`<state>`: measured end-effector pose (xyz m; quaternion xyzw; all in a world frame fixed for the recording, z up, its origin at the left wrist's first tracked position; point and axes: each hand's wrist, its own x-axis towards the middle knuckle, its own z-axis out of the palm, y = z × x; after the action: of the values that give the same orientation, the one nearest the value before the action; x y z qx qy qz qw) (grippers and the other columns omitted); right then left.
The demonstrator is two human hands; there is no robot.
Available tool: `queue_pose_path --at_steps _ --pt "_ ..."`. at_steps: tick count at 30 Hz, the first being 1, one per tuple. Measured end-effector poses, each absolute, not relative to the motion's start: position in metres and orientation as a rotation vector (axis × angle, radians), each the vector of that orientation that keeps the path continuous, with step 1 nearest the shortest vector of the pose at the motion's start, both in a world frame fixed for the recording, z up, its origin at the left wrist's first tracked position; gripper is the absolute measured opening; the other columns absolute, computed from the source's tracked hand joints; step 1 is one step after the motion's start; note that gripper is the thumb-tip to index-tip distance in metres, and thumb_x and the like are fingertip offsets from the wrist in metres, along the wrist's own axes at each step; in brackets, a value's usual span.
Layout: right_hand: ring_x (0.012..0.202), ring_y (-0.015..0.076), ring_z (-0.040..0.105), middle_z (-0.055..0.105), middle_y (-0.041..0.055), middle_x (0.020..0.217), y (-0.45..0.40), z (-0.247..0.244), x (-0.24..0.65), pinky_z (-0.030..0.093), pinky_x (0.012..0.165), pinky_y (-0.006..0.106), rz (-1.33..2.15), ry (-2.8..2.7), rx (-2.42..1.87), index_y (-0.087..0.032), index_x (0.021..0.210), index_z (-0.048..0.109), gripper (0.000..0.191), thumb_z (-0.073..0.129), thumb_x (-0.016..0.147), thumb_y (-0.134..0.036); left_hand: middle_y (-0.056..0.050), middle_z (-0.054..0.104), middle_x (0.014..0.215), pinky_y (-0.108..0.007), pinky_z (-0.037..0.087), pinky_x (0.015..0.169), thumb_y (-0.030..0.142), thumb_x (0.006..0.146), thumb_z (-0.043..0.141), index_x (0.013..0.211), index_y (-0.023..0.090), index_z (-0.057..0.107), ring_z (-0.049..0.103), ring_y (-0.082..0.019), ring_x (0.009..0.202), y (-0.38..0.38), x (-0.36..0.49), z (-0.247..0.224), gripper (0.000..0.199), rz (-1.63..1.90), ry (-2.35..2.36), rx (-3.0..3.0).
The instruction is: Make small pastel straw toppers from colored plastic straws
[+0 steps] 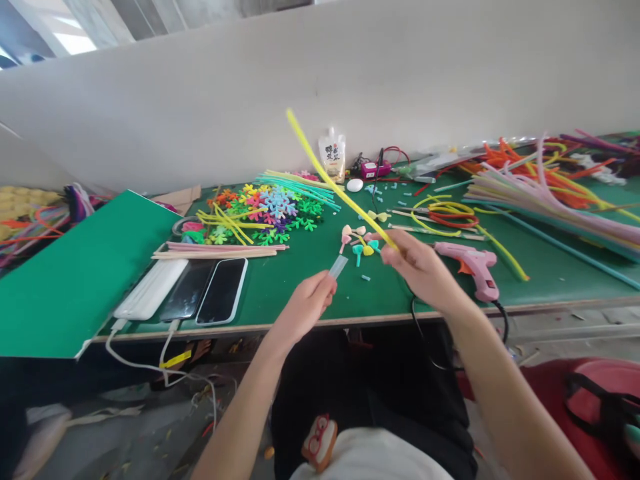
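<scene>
My right hand (417, 263) is closed around the lower end of a yellow pipe cleaner (327, 175), which slants up and to the left above the table. In my closed left hand (309, 301) is a short, flat, translucent strip (339, 267), its free end pointing away from me. Just beyond the two hands lie small pipe-cleaner pieces in pink, teal and yellow, among them a teal one (358, 253). A pink hot glue gun (473, 267) rests on its side to the right of my right hand.
Colourful snowflake shapes (277, 205) are heaped at the left. Two phones, one a light-rimmed phone (223, 291), and a white power bank (151, 288) lie near the front edge. Bundled pipe cleaners (545, 200) fill the right. A white pouch (333, 155) stands by the wall.
</scene>
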<state>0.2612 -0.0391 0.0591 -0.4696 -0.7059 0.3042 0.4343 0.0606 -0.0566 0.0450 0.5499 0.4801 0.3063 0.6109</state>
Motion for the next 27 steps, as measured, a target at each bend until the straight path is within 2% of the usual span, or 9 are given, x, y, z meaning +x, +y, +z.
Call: queue_pose_path --at_steps 6,10,13,16,21,27 --pt "0.066 0.0149 0.053 0.061 0.0048 0.074 -0.025 0.079 0.311 0.04 0.062 0.027 0.348 -2.01 -1.181 -0.021 0.087 0.067 0.023 0.045 0.081 -0.027 0.008 0.021 0.053 -0.017 0.01 0.038 0.049 0.082 0.04 0.066 0.018 0.038 0.016 -0.004 0.041 -0.043 0.041 0.04 0.035 0.652 1.133 1.284" --pt "0.069 0.0153 0.055 0.063 0.0068 0.073 -0.013 0.092 0.326 0.041 0.065 0.029 0.247 -2.114 -1.11 -0.02 0.081 0.069 0.023 0.046 0.081 -0.025 0.008 0.022 0.053 -0.019 0.009 0.04 0.065 0.078 0.035 0.065 0.017 0.039 0.014 -0.004 0.042 -0.045 0.036 0.043 0.049 0.513 1.088 1.309" --pt "0.072 0.0176 0.054 0.063 0.0071 0.074 -0.005 0.101 0.327 0.041 0.068 0.033 0.152 -2.252 -1.096 -0.021 0.082 0.069 0.026 0.043 0.083 -0.024 0.008 0.021 0.053 -0.02 0.009 0.041 0.071 0.075 0.034 0.063 0.017 0.037 0.014 -0.004 0.044 -0.051 0.037 0.047 0.055 0.4 0.972 1.341" --pt "0.079 0.0204 0.053 0.063 0.0071 0.076 0.002 0.107 0.323 0.04 0.077 0.039 0.059 -2.362 -1.076 -0.02 0.083 0.069 0.028 0.041 0.084 -0.021 0.007 0.023 0.053 -0.02 0.01 0.041 0.071 0.075 0.032 0.063 0.016 0.038 0.015 -0.004 0.045 -0.057 0.039 0.05 0.056 0.373 0.902 1.361" --pt "0.091 0.0233 0.047 0.062 0.0079 0.081 0.012 0.106 0.316 0.035 0.086 0.044 -0.025 -2.394 -1.032 -0.021 0.083 0.069 0.029 0.041 0.083 -0.014 0.005 0.031 0.056 -0.02 0.019 0.044 0.068 0.078 0.032 0.065 0.015 0.042 0.024 -0.005 0.048 -0.064 0.045 0.056 0.056 0.288 0.862 1.483" --pt "0.097 0.0242 0.043 0.062 0.0071 0.085 0.02 0.105 0.309 0.032 0.09 0.049 -0.239 -2.389 -0.983 -0.026 0.082 0.069 0.03 0.043 0.083 -0.011 0.007 0.025 0.056 -0.022 0.021 0.047 0.062 0.082 0.031 0.066 0.016 0.039 0.021 -0.006 0.05 -0.069 0.051 0.058 0.05 0.303 0.773 1.488"
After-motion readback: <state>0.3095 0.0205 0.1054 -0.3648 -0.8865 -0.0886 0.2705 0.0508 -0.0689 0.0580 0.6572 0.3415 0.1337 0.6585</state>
